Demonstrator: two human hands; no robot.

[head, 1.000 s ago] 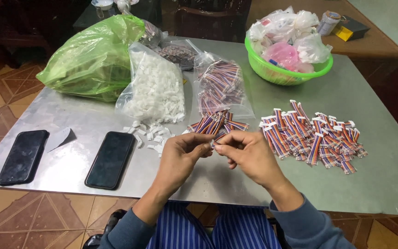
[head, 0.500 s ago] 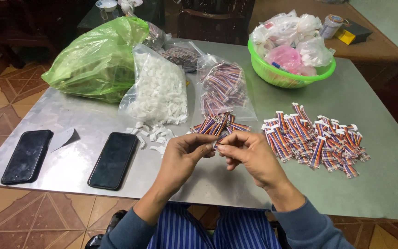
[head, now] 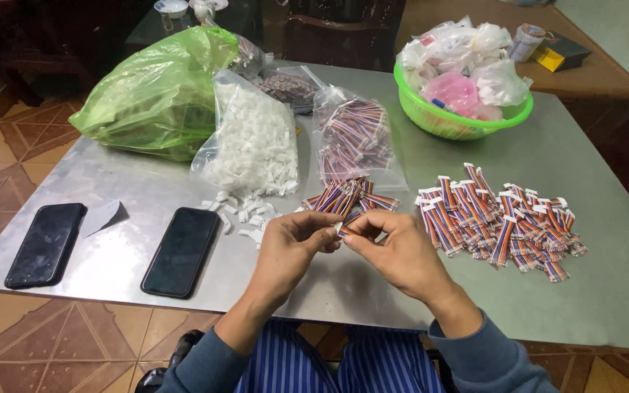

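Two hands, left hand (head: 296,244) and right hand (head: 394,247), pinch a light, floppy ribbon cable (head: 339,230) at its ends; spare cables (head: 347,196) at twelve o'clock.

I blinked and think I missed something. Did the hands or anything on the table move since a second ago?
Hardly anything. The left hand and right hand stay pressed together over the table edge, fingertips keeping their grip on a small white piece; only the fingers shift slightly. Nothing was picked up or put down. The two phones, the bags, the green basin and the striped wire pile stayed put.
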